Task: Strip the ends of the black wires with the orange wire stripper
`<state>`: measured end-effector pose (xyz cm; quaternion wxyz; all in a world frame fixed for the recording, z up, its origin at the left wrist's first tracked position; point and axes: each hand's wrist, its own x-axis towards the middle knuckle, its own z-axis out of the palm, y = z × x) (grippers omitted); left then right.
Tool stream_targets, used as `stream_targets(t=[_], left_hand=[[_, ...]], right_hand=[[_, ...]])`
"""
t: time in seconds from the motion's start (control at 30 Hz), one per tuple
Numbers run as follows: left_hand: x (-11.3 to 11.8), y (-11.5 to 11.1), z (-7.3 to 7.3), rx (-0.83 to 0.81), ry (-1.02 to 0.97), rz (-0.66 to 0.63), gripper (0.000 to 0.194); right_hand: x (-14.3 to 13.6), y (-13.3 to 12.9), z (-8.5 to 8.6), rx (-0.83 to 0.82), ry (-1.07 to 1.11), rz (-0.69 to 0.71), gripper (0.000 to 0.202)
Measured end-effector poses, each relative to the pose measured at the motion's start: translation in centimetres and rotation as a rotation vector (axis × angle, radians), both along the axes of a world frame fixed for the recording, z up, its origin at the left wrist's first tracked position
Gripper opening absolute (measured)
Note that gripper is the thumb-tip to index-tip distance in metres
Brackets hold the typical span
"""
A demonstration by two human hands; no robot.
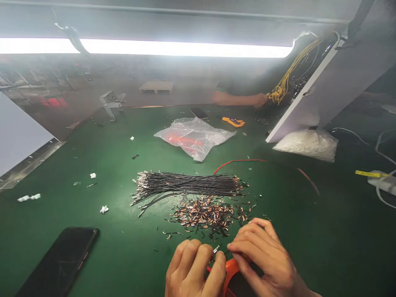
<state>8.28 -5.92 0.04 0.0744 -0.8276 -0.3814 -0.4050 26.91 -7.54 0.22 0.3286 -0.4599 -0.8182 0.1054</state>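
Black wire bundle (192, 184): 1 (landmark); strands too dense to count.
Wire clippings heap (204, 214): 1, near side of bundle; pieces uncountable.
Person's own hands: 2, left hand (193, 268) and right hand (266, 255), both nearer than bundle.
Orange tool (231, 270): 1, nearer than bundle.
Co-worker's hand (260, 100): 1 visible, beyond bundle.
Plastic bags: 2; flat bag (213, 139) beyond bundle, bulging bag (309, 145) beyond and right.
Smartphone (57, 262): 1, left of bundle, nearer.
Yellow hand tool (234, 122): 1, beyond bundle.
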Motion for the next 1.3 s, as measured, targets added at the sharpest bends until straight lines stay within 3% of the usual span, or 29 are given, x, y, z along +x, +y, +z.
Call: stream_targets(t=[0.17, 0.6, 1.0, 1.3], left_hand=[[0.1, -0.3, -0.5, 0.013, 0.031, 0.023, 0.021], [-0.3, 0.3, -1.8, -0.017, 0.146, -0.104, 0.017], [0.2, 0.4, -2.4, 0.008, 0.126, -0.087, 0.024], [0.2, -0.8, -2.6, 0.013, 0.106, 0.011, 0.024]], right_hand=[[-0.3, 0.1, -0.1, 0.007, 0.025, -0.043, 0.019], [-1.9, 1.1, -1.6, 0.096, -0.06, -0.189, 0.02], [-2.3, 1.4, -2.0, 0.055, -0.056, -0.203, 0.021], [-1.5, 1.6, -2.4, 0.005, 0.048, -0.286, 0.018]])
